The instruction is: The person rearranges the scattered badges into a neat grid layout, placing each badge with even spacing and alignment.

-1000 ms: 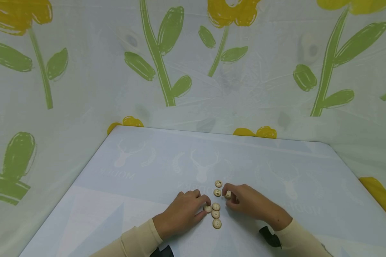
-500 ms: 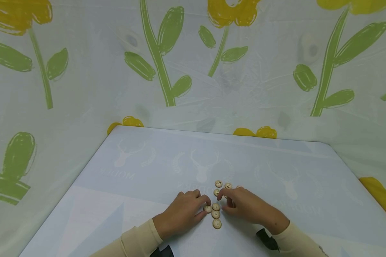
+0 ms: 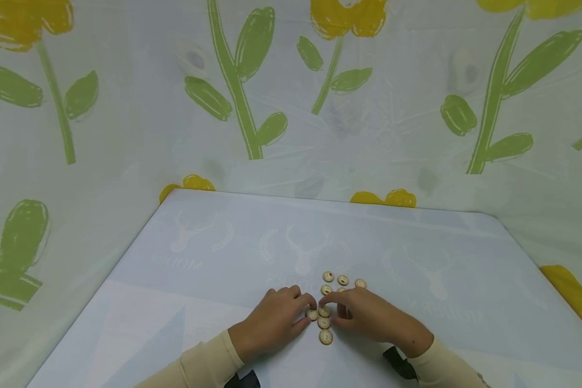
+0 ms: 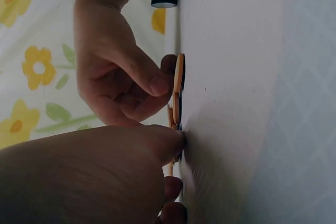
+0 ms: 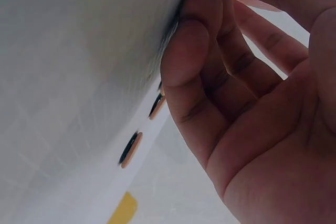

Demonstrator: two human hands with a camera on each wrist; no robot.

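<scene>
Small round wooden buttons lie flat on the table. My left hand [image 3: 273,321] rests on the table and holds one button [image 3: 312,314] between thumb and index finger. Just to the right of it, my right hand [image 3: 378,318] has its index finger and thumb curled round another button [image 3: 324,312]; whether both fingertips touch it is hard to see. Below that, in a column, are a button [image 3: 323,323] and a lower button [image 3: 325,337]. In the left wrist view, the right hand [image 4: 123,72] sits close beside the edge-on buttons.
Behind my right hand lie several more buttons, among them a far-left button [image 3: 328,276], a middle button [image 3: 343,280] and a right button [image 3: 360,283]. One is partly hidden by the hand. The pale table [image 3: 213,242] meets a flower-printed cloth [image 3: 140,124] at its back edge.
My right hand has let go of a button in the back group and moved left and nearer, to the front column. The left hand has kept its place on its button.
</scene>
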